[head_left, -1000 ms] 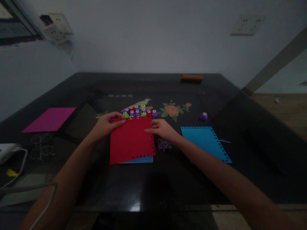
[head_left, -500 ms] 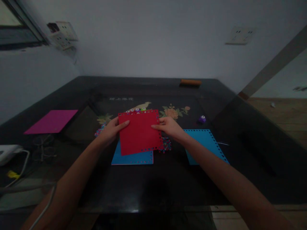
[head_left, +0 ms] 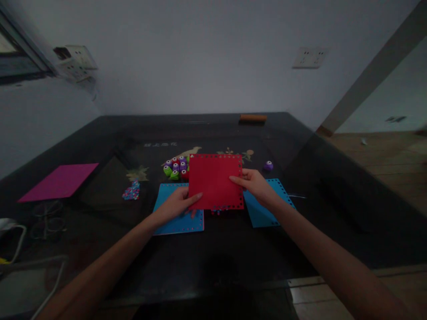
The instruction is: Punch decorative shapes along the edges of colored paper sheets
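Observation:
A red sheet [head_left: 215, 180] with punched holes along its edges hangs above the dark table [head_left: 213, 253]. My left hand [head_left: 176, 204] pinches its lower left edge. My right hand [head_left: 255, 186] pinches its right edge. Under my left hand lies a blue punched sheet [head_left: 176, 215]. A second blue punched sheet [head_left: 267, 206] lies under my right hand. A cluster of small punches [head_left: 175, 168], green, purple and red, sits just left of the red sheet's top.
A magenta sheet [head_left: 60, 181] lies at the far left. A heap of punched bits [head_left: 132, 192] sits left of the blue sheet. One purple punch [head_left: 268, 166] stands alone on the right. Glasses [head_left: 45, 215] and a cable [head_left: 16, 246] lie at the near left. An orange bar [head_left: 252, 118] rests by the wall.
Both hands lifted the red sheet off the blue sheet beneath it and carried it to the right. The blue sheet stayed on the table. The view shifted.

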`<state>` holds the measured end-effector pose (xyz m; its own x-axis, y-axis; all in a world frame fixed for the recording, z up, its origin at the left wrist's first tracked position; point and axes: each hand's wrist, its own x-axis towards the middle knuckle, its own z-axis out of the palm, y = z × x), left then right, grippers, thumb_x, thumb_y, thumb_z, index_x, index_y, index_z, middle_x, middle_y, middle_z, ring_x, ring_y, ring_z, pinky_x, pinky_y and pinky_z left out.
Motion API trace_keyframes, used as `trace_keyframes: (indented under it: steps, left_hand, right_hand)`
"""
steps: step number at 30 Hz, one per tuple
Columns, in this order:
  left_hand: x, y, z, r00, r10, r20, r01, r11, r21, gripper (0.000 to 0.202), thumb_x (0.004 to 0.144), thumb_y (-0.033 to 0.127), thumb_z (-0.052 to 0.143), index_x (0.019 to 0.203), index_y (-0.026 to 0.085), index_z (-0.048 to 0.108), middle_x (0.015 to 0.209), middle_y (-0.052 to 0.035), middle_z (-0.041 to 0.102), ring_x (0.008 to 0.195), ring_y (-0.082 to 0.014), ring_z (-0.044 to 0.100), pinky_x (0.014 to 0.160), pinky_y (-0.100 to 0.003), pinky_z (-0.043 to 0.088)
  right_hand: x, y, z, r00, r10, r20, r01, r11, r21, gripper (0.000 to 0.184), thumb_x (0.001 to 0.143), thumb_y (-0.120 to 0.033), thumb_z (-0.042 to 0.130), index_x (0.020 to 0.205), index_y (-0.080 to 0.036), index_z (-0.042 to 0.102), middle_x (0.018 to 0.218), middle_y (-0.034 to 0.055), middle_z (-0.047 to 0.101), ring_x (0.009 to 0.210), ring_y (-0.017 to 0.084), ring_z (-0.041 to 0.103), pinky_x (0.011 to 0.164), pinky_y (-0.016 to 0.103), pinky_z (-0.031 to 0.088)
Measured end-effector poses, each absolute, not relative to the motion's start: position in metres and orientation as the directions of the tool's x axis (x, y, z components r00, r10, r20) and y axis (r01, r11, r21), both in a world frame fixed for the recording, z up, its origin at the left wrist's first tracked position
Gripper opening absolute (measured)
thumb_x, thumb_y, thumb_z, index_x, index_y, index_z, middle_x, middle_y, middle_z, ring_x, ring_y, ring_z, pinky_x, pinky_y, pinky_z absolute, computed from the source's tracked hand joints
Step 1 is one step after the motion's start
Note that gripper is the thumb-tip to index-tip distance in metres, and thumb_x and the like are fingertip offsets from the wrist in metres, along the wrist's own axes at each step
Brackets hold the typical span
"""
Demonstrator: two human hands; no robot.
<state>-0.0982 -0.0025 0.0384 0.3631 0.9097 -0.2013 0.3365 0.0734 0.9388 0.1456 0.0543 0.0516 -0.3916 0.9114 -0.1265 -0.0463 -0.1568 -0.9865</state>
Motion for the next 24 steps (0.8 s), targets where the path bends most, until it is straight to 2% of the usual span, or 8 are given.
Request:
trace_keyframes:
  steps: [4, 10, 13, 17, 21, 24]
  left_hand:
    - [-0.080, 0.006, 0.040, 0.333, 0.926, -0.178, 0.374, 0.044, 0.927, 0.038, 0.086, 0.048, 0.049, 0.063, 0.018, 0.050, 0.044, 0.0033, 0.052, 0.039, -0.0078, 0.037, 0.042, -0.020, 0.028]
    - [-0.056, 0.014, 0.037, 0.287, 0.953, -0.101, 0.342, -0.004, 0.940, 0.038, 0.087, 0.047, 0.046, 0.062, 0.019, 0.049, 0.044, 0.0042, 0.049, 0.041, -0.0101, 0.042, 0.044, -0.022, 0.028]
    - [-0.052, 0.011, 0.032, 0.250, 0.965, -0.084, 0.351, -0.010, 0.936, 0.040, 0.086, 0.048, 0.045, 0.058, 0.020, 0.047, 0.043, 0.0046, 0.047, 0.041, -0.0104, 0.042, 0.044, -0.022, 0.030]
    - [-0.053, 0.008, 0.030, 0.211, 0.972, -0.101, 0.362, 0.018, 0.932, 0.039, 0.087, 0.048, 0.044, 0.059, 0.020, 0.046, 0.042, 0.0054, 0.046, 0.040, -0.0104, 0.041, 0.044, -0.022, 0.031]
    - [-0.052, 0.009, 0.033, 0.190, 0.974, -0.121, 0.366, 0.044, 0.930, 0.039, 0.086, 0.048, 0.045, 0.059, 0.020, 0.046, 0.043, 0.0050, 0.047, 0.041, -0.0112, 0.043, 0.046, -0.023, 0.033]
    - [-0.052, 0.010, 0.034, 0.179, 0.974, -0.141, 0.356, 0.069, 0.932, 0.038, 0.086, 0.048, 0.045, 0.059, 0.021, 0.046, 0.043, 0.0048, 0.048, 0.042, -0.0119, 0.044, 0.047, -0.023, 0.034]
  right_hand:
    - [0.159, 0.047, 0.048, -0.394, 0.911, -0.122, -0.045, -0.152, -0.987, 0.028, 0.071, -0.037, 0.072, 0.093, -0.020, 0.069, 0.088, 0.0048, 0.074, 0.082, 0.020, 0.070, 0.082, 0.037, 0.055]
    - [0.171, 0.042, 0.047, -0.307, 0.938, -0.160, 0.006, -0.166, -0.986, 0.026, 0.071, -0.038, 0.072, 0.088, -0.019, 0.070, 0.094, 0.0072, 0.074, 0.081, 0.021, 0.069, 0.079, 0.040, 0.055]
    - [0.173, 0.043, 0.045, -0.323, 0.934, -0.152, 0.075, -0.135, -0.988, 0.025, 0.073, -0.039, 0.071, 0.087, -0.018, 0.070, 0.096, 0.0085, 0.074, 0.083, 0.022, 0.069, 0.081, 0.041, 0.054]
    - [0.171, 0.042, 0.043, -0.374, 0.907, -0.191, 0.135, -0.151, -0.979, 0.028, 0.074, -0.041, 0.070, 0.091, -0.019, 0.070, 0.096, 0.0081, 0.074, 0.088, 0.025, 0.068, 0.082, 0.042, 0.054]
    - [0.168, 0.039, 0.041, -0.387, 0.898, -0.208, 0.109, -0.180, -0.978, 0.037, 0.070, -0.038, 0.073, 0.102, -0.020, 0.068, 0.111, 0.0082, 0.070, 0.095, 0.026, 0.067, 0.084, 0.043, 0.055]
    - [0.167, 0.039, 0.038, -0.377, 0.892, -0.251, 0.103, -0.229, -0.968, 0.041, 0.068, -0.036, 0.074, 0.104, -0.020, 0.067, 0.113, 0.0095, 0.069, 0.097, 0.026, 0.067, 0.084, 0.044, 0.055]
